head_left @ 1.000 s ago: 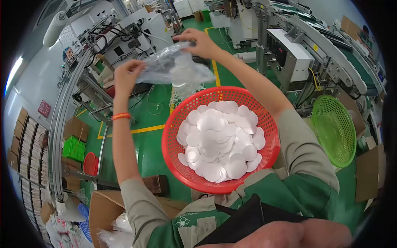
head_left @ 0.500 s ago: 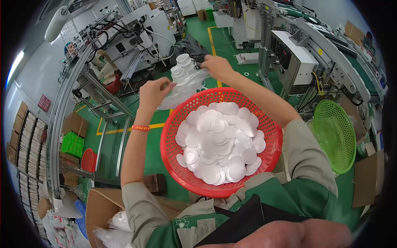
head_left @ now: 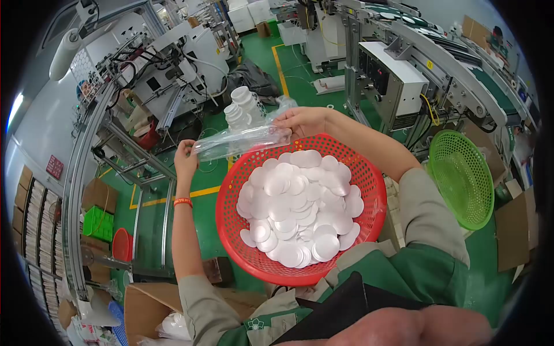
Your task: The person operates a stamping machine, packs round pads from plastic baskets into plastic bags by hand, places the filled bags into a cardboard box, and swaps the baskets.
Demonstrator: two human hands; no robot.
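A clear plastic bag (head_left: 239, 142) is stretched between my two hands, just beyond a red perforated basket. My left hand (head_left: 186, 160) pinches its left end. On the other side my right hand (head_left: 303, 120) has closed fingers around the bag's gathered plastic. Behind the bag stand stacks of white plastic cup-like pieces (head_left: 243, 99), their lower part hidden by the film. The red basket (head_left: 228, 230) sits right in front of my body, heaped with thin white round discs (head_left: 300, 207).
A green perforated basket (head_left: 461, 179) is at the right, beneath a conveyor machine (head_left: 398, 75). An open cardboard box (head_left: 144, 305) holding plastic bags stands at lower left. A metal frame (head_left: 86, 155) and machine (head_left: 173, 75) occupy the left. A green crate (head_left: 98, 224) is on the floor.
Both hands have come lower, the left one outward to the left, drawing the plastic bag out flat between them. The view has shifted slightly.
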